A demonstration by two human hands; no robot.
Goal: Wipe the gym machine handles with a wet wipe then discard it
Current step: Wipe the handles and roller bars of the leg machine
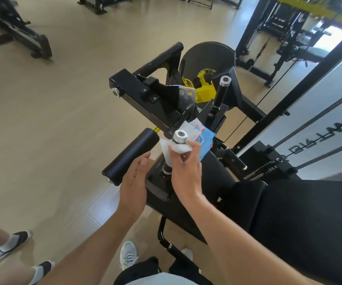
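A white wet wipe (167,150) is wrapped round the near upright handle (179,137) of the black gym machine, just under its silver end cap. My right hand (184,167) grips the wipe and the handle through it. My left hand (134,182) hovers left of the handle with straight fingers, holding nothing. A second upright handle (221,91) with a silver cap stands farther back on the right. A blue and white wipe packet (201,138) lies on the seat behind the near handle.
A black foam roller pad (131,156) juts out left of the handle. The black seat (268,206) fills the lower right, with yellow adjuster parts (203,87) behind. Another person's legs and shoes (7,249) stand at the lower left. Other machines line the far floor.
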